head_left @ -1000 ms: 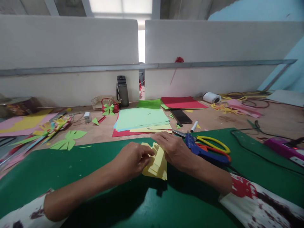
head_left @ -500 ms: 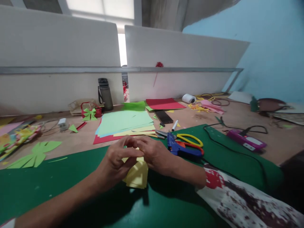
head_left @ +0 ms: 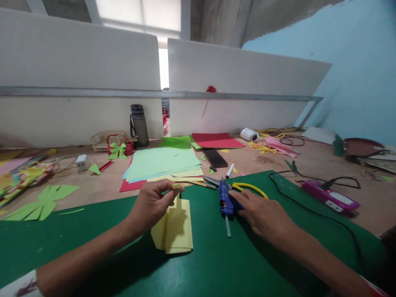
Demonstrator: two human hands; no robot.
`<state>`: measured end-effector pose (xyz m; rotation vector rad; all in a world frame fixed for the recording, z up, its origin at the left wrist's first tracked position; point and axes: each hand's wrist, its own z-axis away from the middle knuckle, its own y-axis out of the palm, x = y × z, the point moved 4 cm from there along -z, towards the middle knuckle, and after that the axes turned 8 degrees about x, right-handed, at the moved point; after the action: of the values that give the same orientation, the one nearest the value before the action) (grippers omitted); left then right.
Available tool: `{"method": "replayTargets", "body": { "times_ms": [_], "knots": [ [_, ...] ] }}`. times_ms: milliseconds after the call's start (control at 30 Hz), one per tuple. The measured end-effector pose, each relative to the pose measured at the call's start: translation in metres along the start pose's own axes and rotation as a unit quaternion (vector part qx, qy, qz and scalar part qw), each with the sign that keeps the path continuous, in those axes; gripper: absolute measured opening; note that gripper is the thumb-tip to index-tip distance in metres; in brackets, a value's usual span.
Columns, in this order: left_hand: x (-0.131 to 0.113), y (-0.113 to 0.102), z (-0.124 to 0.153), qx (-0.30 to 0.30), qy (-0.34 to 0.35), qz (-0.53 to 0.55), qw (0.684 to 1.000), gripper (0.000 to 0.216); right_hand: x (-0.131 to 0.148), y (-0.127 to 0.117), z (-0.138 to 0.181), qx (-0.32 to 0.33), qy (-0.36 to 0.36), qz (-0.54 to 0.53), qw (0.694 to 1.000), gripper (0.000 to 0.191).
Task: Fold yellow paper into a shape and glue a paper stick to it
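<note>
My left hand (head_left: 153,204) pinches the top edge of a folded yellow paper piece (head_left: 175,227) and holds it upright on the green cutting mat (head_left: 216,264). My right hand (head_left: 262,214) reaches to the blue glue gun (head_left: 225,202) lying on the mat, its fingers curled around the gun's handle end. The gun's nozzle points toward me. Yellow-handled scissors (head_left: 247,187) lie just behind the gun.
A stack of coloured paper sheets (head_left: 161,163) lies behind the mat, with a phone (head_left: 215,157), a marker (head_left: 229,170), a grey bottle (head_left: 139,126) and red sheets (head_left: 215,140) further back. A purple device (head_left: 329,196) with a black cable sits right. Green paper cut-outs (head_left: 43,202) lie left.
My right hand left the yellow paper and moved right onto the glue gun, which has turned with its nozzle toward me. My left hand lifted the paper upright by its top.
</note>
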<state>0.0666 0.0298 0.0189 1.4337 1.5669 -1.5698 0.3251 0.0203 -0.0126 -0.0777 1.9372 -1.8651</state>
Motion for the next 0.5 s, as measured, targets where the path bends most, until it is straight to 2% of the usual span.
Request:
{"method": "replayTargets", "body": {
  "times_ms": [100, 267, 367, 500],
  "knots": [
    [0.002, -0.003, -0.001, -0.006, -0.006, 0.040, 0.999, 0.027, -0.002, 0.006, -0.003, -0.008, 0.007, 0.026, 1.000, 0.059],
    [0.001, -0.005, 0.000, -0.007, -0.018, 0.076, 0.997, 0.030, 0.002, 0.012, -0.007, -0.075, -0.032, 0.032, 0.996, 0.053],
    [0.000, -0.004, 0.000, -0.004, -0.027, 0.081, 0.996, 0.029, 0.005, 0.006, -0.005, -0.155, -0.024, 0.056, 0.986, 0.052],
    [0.001, -0.002, -0.001, 0.004, -0.029, 0.102, 0.994, 0.028, 0.010, -0.020, 0.006, -0.300, -0.047, 0.024, 0.952, 0.049]
  ]
}}
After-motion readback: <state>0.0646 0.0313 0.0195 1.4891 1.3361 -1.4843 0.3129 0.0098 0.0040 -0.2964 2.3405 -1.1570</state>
